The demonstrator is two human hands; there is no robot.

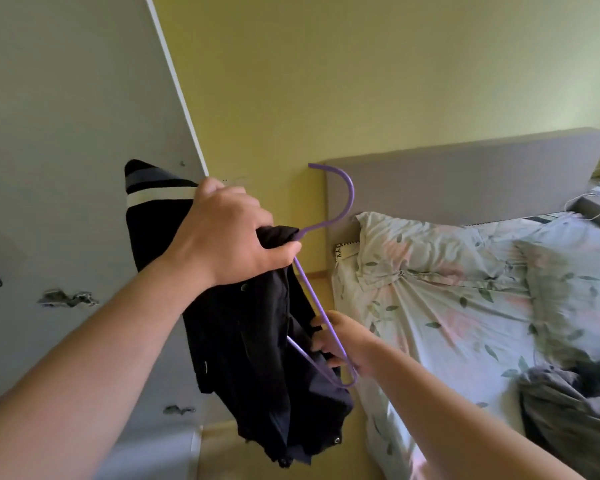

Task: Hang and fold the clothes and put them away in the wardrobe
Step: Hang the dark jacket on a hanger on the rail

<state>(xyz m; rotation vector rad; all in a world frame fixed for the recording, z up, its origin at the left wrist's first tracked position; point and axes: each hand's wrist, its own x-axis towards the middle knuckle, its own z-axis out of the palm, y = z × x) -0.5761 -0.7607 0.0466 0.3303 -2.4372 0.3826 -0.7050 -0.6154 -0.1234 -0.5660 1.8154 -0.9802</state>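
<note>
My left hand (229, 237) grips the shirt (250, 358) and the hanger (352, 195) neck together; my right hand (340, 341), lower and nearer, pinches the hanger's arm. The hanger's long axis runs steeply down from the left hand to the right, hook pointing up and far. The shirt hangs below, with the wardrobe (66, 133) on the left.

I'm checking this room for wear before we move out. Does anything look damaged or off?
Yes. The grey wardrobe panel on the left has ragged dark patches low down, as if its surface has chipped away. Otherwise, only the dark garment is bunched against the purple hanger.
</note>
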